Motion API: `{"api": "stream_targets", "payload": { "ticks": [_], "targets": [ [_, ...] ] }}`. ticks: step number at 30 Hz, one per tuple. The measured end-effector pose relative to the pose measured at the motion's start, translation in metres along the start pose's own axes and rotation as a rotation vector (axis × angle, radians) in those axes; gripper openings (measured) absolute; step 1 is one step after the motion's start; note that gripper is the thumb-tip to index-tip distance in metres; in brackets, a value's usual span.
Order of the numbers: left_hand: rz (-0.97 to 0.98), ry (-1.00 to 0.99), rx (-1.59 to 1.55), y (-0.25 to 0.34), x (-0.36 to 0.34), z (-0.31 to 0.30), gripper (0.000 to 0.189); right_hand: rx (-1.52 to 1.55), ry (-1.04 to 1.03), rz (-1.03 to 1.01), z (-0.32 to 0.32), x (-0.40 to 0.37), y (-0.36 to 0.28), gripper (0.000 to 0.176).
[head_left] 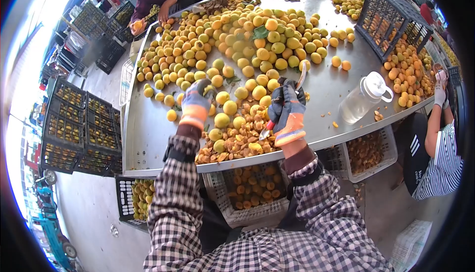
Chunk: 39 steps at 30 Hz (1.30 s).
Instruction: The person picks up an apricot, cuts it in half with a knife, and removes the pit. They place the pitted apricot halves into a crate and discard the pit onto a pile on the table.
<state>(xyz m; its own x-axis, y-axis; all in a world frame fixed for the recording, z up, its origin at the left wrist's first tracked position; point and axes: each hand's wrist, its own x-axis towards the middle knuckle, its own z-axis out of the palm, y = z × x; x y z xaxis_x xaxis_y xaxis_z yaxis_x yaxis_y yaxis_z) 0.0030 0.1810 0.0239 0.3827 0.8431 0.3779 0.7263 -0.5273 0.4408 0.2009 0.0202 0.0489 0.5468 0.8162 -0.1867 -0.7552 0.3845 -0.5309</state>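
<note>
My left hand [196, 104], in a grey and orange work glove, is closed at the near edge of the apricot pile [237, 32], its fingers curled around an apricot [210, 92]. My right hand [289, 107], gloved the same way, grips a small knife [265, 134] with a red collar and a short metal blade pointing down toward me. A curved pale piece [303, 72] sticks up past the fingers of that hand. Below and between both hands lies a heap of split apricot pieces [240, 141], with several whole apricots among them.
A lidded water jug [363, 98] stands right of my hands on the metal table [321, 123]. Beyond it, a black crate [393, 19] lies tipped beside more apricots. Under the table edge sit crates of fruit [252, 212] and pieces [366, 155]. Co-workers sit at the far left and right.
</note>
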Motion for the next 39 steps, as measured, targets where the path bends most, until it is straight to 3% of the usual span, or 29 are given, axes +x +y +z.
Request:
{"api": "stream_targets", "payload": {
  "ticks": [4,6,7,8,10,12,15,16,18,20,24,29,30,32,39],
  "targets": [
    [0.001,-0.166,0.399,-0.009,0.058,0.044,0.035,-0.015,0.024,0.039,0.001,-0.004,-0.008,0.008],
    [-0.070,-0.351,0.625,-0.006,0.075,0.063,0.030,-0.020,-0.019,0.042,-0.002,-0.006,-0.014,0.008],
    [-0.105,-0.343,0.664,-0.010,0.075,0.076,0.027,0.011,-0.025,0.041,-0.004,-0.004,-0.015,0.007],
    [-0.104,-0.323,0.633,-0.019,0.076,0.084,0.036,0.045,-0.033,0.043,-0.005,-0.002,-0.015,0.007],
    [-0.100,-0.275,0.684,-0.017,0.072,0.085,0.030,0.040,-0.018,0.042,-0.007,0.000,-0.016,0.007],
    [-0.068,-0.265,0.612,-0.005,0.063,0.066,0.029,0.001,-0.002,0.047,-0.006,0.000,-0.017,0.008],
    [-0.129,-0.045,0.302,-0.006,0.050,0.041,0.048,-0.006,-0.061,0.068,-0.010,0.004,-0.011,0.011],
    [-0.103,0.007,0.122,-0.020,0.045,0.039,0.050,-0.034,-0.081,0.091,-0.007,0.000,-0.011,0.012],
    [-0.178,-0.047,-0.550,-0.041,0.024,0.034,0.048,-0.164,-0.060,0.119,0.003,-0.002,-0.007,0.019],
    [-0.426,-0.242,-1.411,0.024,-0.016,-0.033,0.048,-0.299,-0.158,0.166,0.001,-0.005,0.002,0.022],
    [-0.400,-0.338,-1.818,0.045,-0.062,-0.058,0.049,-0.489,-0.410,0.244,0.012,-0.027,0.003,0.022],
    [-0.391,-0.285,-1.629,0.061,-0.097,-0.071,0.045,-0.831,-0.624,0.037,0.002,-0.044,0.027,0.025],
    [-0.385,-0.258,-1.588,0.064,-0.101,-0.072,0.045,-0.939,-0.635,-0.038,0.009,-0.054,0.021,0.015],
    [-0.385,-0.225,-1.554,0.063,-0.110,-0.072,0.045,-1.175,-0.742,-0.425,0.001,-0.057,0.028,0.016],
    [-0.222,-0.221,-1.365,0.063,-0.125,-0.088,0.048,-1.331,-0.837,-0.529,0.002,-0.081,0.022,0.019]
  ]
}}
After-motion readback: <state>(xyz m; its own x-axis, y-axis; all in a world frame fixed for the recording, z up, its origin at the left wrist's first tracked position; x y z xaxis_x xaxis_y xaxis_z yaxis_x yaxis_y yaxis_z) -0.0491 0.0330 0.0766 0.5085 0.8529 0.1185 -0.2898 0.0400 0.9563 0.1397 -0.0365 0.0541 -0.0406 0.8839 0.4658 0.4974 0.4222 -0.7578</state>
